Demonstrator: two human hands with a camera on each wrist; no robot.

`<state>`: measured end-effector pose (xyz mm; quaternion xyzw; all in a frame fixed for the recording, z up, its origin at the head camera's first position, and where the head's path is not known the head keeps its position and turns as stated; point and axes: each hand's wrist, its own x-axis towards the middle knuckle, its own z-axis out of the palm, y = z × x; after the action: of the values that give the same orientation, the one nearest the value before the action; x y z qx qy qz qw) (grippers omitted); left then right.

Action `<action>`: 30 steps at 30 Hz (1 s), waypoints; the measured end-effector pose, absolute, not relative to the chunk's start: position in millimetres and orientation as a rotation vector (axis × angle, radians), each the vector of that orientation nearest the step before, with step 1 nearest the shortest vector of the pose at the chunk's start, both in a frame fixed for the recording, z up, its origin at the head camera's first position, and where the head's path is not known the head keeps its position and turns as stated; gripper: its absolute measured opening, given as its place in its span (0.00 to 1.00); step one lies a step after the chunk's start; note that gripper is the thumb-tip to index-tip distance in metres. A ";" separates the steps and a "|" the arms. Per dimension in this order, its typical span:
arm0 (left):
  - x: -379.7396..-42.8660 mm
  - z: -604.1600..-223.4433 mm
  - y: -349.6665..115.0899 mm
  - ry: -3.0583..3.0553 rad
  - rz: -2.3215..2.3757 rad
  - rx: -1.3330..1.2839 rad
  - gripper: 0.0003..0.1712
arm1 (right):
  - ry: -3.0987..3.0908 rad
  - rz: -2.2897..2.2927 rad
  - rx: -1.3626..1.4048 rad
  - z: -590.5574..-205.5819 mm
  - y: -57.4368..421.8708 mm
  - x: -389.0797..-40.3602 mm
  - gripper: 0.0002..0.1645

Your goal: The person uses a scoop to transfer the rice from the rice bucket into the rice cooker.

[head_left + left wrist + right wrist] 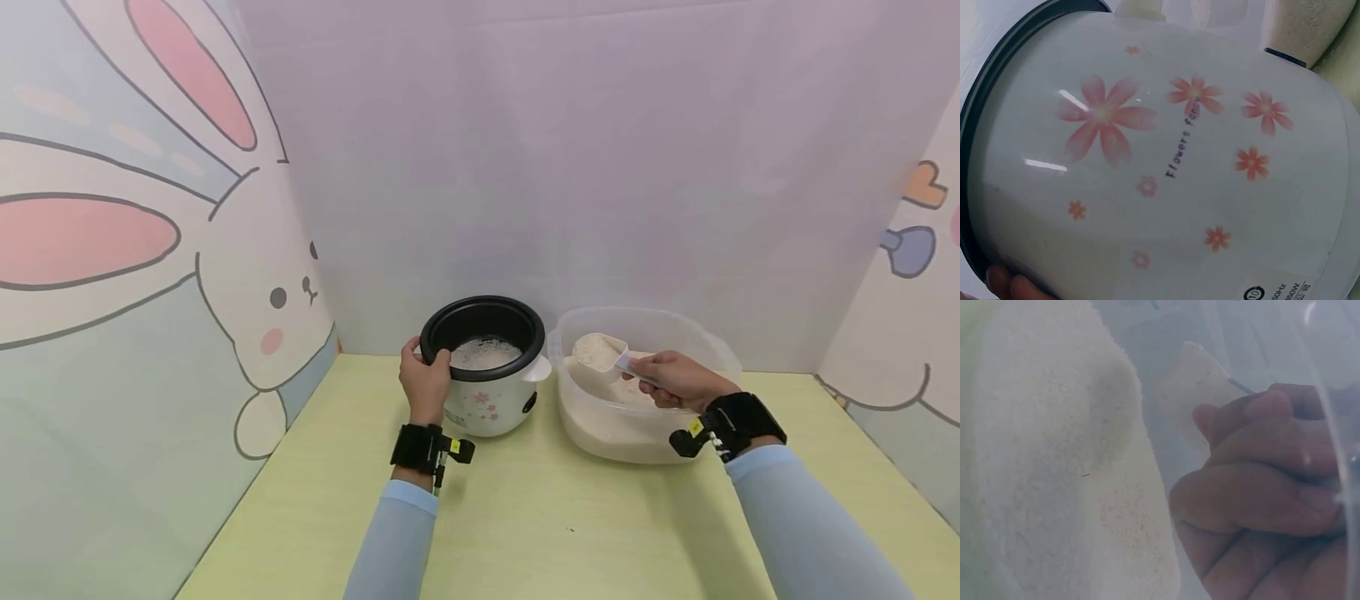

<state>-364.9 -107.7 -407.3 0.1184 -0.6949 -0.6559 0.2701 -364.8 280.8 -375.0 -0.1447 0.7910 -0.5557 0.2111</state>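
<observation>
A white rice cooker [487,410] with pink flowers and a black inner pot stands at centre, lid off. White rice [486,354] lies in the bottom of the pot. My left hand [426,385] grips the cooker's left side, thumb at the black rim; in the left wrist view its fingertips [1013,284] touch the flowered wall. My right hand [681,379] holds a measuring scoop [637,372] by its handle. Rice heaps inside the scoop's cup, which is above the clear plastic tub [720,348]. Through the tub wall, the right wrist view shows the curled fingers [1241,494].
The tub holds a large amount of rice [1054,456] and stands close to the cooker's right side. Both sit on a pale yellow table [525,533], near a plain back curtain [525,167]. Rabbit-printed cloth [247,275] hangs at the left. Tiny dark specks lie on the tabletop.
</observation>
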 end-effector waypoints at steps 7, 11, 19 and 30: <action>-364.0 -405.7 -104.7 -1.870 -1.777 0.337 0.34 | 2.261 -1.542 -0.378 -373.2 283.9 -361.4 0.28; -364.2 -406.1 -103.8 -1.869 -1.768 0.337 0.34 | 2.283 -1.567 -0.369 -372.0 286.2 -360.0 0.28; -363.4 -406.4 -102.9 -1.875 -1.756 0.327 0.34 | 2.217 -1.729 -0.287 -369.4 290.0 -360.7 0.29; -362.6 -406.6 -106.4 -1.874 -1.765 0.332 0.35 | 2.108 -1.935 -0.200 -341.8 277.7 -352.6 0.26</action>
<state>-362.6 -106.4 -406.6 0.1230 -0.6954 -0.6547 0.2696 -352.6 277.7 -341.8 -0.0691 0.7279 -0.6684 0.1362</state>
